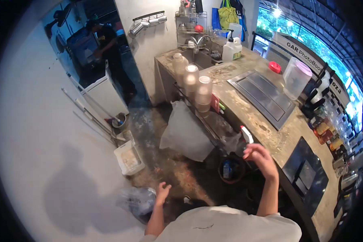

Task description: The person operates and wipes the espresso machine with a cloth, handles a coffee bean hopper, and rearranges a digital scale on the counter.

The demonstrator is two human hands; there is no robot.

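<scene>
My right hand is at the counter's front edge with bent fingers, slightly apart. Just beyond its fingertips is the white and red trigger head of a spray bottle; whether they touch I cannot tell, and the bottle's body is mostly hidden. My left hand hangs low over the floor, holding nothing, with its fingers apart. Beside it on the floor is a clear plastic bag. Below my right hand stands a dark round bin with something blue inside.
The counter runs along my right, bearing a metal tray, a lidded plastic pitcher, a pump bottle and several bottles. Stacked cups line its edge. A white tub stands by the wall. Another person bends over a white chest.
</scene>
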